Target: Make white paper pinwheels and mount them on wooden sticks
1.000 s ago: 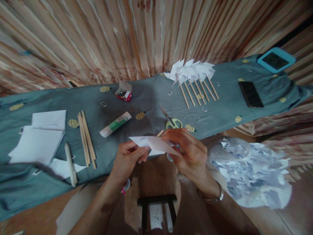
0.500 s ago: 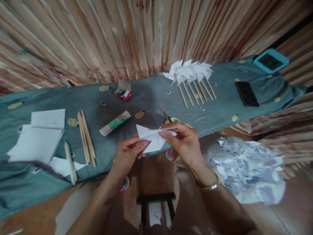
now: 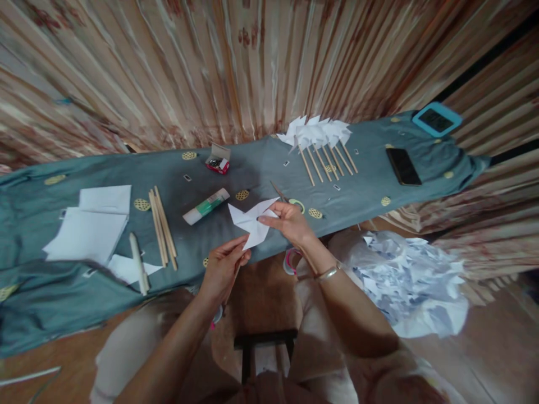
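Note:
A folded white paper pinwheel (image 3: 254, 220) is held over the near edge of the cloth-covered table, its blades spread. My right hand (image 3: 291, 225) grips it from the right, the thumb pressing at its centre. At the pinwheel's lower tip, my left hand (image 3: 225, 262) is closed with fingertips pinched together on the paper. Just behind my right hand lie scissors (image 3: 297, 204), partly hidden by it. A glue stick-like white and green tube (image 3: 206, 206) rests left of the pinwheel.
Wooden sticks (image 3: 162, 227), a pale pen or cutter (image 3: 138, 262) and white paper sheets (image 3: 90, 233) lie left. Behind is a small red box (image 3: 218, 161) of pins. Finished pinwheels (image 3: 318, 134) on sticks, a phone (image 3: 403, 166) and a blue-framed device (image 3: 437, 119) sit right. A bag of paper scraps (image 3: 408, 275) stands below.
The pinwheel has turned to face me and its blades show more openly. My right hand has shifted left, its thumb now at the centre; my left hand has moved to the lower tip.

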Available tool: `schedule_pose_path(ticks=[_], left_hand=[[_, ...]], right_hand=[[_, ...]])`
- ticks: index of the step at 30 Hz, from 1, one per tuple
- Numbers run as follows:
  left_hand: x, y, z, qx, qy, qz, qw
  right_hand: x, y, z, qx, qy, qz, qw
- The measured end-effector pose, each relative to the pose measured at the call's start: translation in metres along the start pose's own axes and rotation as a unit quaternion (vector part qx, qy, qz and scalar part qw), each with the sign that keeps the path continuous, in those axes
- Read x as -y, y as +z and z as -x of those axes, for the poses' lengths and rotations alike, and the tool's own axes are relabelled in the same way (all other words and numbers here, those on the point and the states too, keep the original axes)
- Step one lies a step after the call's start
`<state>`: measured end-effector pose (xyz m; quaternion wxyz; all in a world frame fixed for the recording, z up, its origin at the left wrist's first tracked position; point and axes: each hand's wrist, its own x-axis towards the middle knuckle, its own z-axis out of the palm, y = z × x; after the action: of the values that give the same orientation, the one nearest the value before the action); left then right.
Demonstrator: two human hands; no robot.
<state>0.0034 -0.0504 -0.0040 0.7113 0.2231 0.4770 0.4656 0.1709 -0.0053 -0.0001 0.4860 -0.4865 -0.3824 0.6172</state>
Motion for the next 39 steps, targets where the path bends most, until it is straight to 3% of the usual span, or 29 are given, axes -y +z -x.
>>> schedule_pose_path(ticks=[5,10,14,18,23,26,29,39], left_hand=[[0.005,-0.010,0.018,-0.034,-0.048,0.031,0.998],[0.017,-0.020,0.034,-0.064,-0.075,0.097,0.990],[0.028,-0.024,0.042,-0.061,-0.094,0.151,0.982],[0.039,-0.026,0.048,-0.058,-0.102,0.161,0.980],[0.047,-0.026,0.050,-0.055,-0.100,0.168,0.979],[0.049,-0.027,0.049,-0.053,-0.097,0.159,0.981],[0.051,-0.027,0.048,-0.057,-0.099,0.156,0.981],[0.058,-0.030,0.041,-0.043,-0.099,0.140,0.984]], right_hand=[[-0.002,0.004,-0.009,0.074,0.061,0.026,0.995],[-0.004,0.019,-0.017,0.129,0.098,0.151,0.975],[-0.002,0.029,-0.022,0.179,0.083,0.336,0.921],[0.004,0.032,-0.024,0.189,0.071,0.418,0.886],[0.018,0.039,-0.024,0.236,0.032,0.583,0.777],[0.023,0.043,-0.025,0.263,0.020,0.614,0.744],[0.024,0.043,-0.028,0.279,0.014,0.618,0.735],[0.024,0.044,-0.031,0.283,0.049,0.606,0.742]])
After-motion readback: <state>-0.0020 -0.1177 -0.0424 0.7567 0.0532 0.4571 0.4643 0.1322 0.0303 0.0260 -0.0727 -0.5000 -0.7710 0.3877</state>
